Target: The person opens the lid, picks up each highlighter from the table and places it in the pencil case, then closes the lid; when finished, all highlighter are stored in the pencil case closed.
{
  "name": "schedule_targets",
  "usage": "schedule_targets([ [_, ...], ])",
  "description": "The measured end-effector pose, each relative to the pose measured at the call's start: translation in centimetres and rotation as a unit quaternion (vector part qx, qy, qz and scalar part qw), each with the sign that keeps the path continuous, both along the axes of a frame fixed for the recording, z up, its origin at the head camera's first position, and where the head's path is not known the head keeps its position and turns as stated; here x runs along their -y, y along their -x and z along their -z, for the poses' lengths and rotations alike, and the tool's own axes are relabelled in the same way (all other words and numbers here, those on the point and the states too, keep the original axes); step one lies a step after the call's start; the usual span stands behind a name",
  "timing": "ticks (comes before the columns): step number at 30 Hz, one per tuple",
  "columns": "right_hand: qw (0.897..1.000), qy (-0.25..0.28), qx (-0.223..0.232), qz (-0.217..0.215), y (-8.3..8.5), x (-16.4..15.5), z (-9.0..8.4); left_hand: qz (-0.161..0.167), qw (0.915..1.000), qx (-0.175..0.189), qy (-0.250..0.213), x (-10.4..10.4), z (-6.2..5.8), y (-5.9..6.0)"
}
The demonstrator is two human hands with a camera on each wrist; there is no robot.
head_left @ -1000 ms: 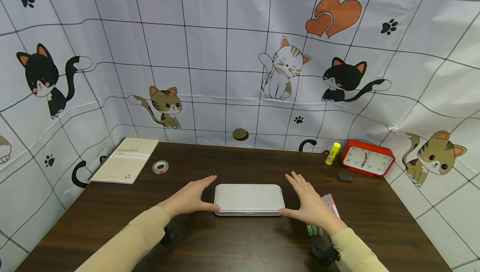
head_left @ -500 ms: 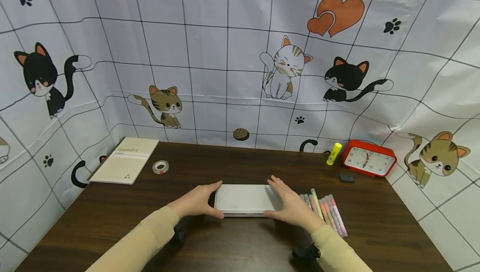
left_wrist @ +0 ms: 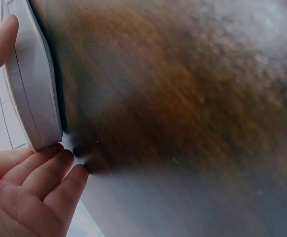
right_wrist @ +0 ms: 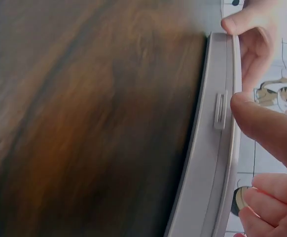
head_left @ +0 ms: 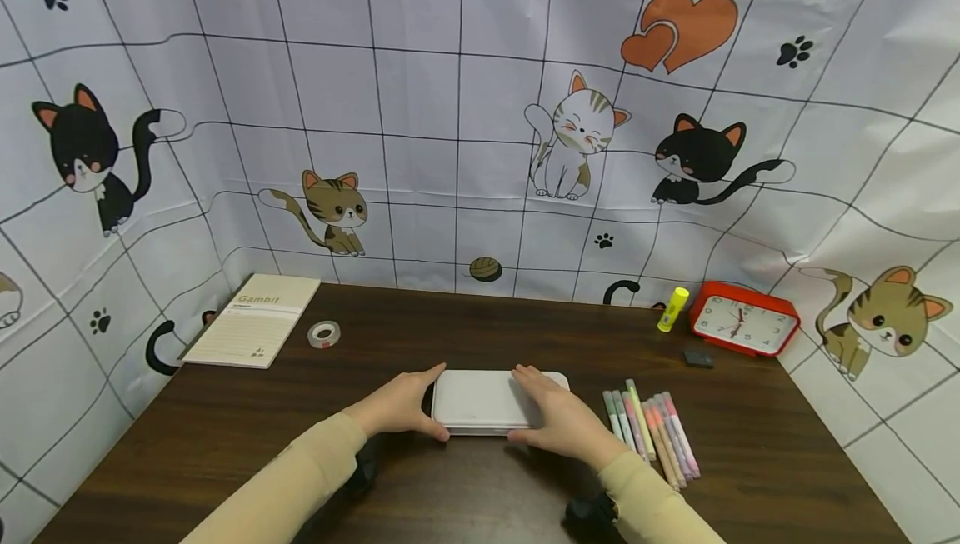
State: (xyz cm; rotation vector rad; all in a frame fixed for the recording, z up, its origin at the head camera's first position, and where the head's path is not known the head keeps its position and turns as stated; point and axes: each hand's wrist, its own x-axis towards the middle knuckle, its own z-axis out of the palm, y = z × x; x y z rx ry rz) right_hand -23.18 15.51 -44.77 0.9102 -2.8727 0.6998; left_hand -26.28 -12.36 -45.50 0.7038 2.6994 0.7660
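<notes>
A flat white pencil case (head_left: pixel 480 401) lies closed on the dark wooden table, its long front side toward me. My left hand (head_left: pixel 401 405) grips its left end, thumb at the front corner. In the left wrist view, the fingers (left_wrist: pixel 47 173) touch the case's end close over the table. My right hand (head_left: pixel 558 416) spans the right half, fingertips at the back edge and thumb at the front. In the right wrist view, that thumb (right_wrist: pixel 262 123) presses the lid's edge beside a small latch (right_wrist: pixel 220 111); the other fingers are curled behind the lid.
Several pastel markers (head_left: pixel 652 431) lie right of the case. A red alarm clock (head_left: pixel 745 319), a yellow glue stick (head_left: pixel 673 309) and a small dark block (head_left: pixel 698 358) are at the back right. A notepad (head_left: pixel 255 319) and a tape roll (head_left: pixel 323 334) are at the back left.
My right hand has moved left from the case's right end onto its right half, uncovering the markers. My left hand has shifted slightly right, onto the left end. The case stays closed.
</notes>
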Motion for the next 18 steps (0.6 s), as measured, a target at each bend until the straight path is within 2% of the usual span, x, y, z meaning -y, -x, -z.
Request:
schedule_targets([
  [11, 0.999, -0.034, -0.013, 0.0, 0.3, 1.6, 0.3, -0.011, 0.9998, 0.018, 0.007, -0.4, -0.4, 0.0],
  [18, 0.999, -0.036, -0.008, 0.005, 0.6, 1.9, 0.2, -0.011, 0.9997, 0.012, 0.018, -0.6, -0.5, 0.0],
])
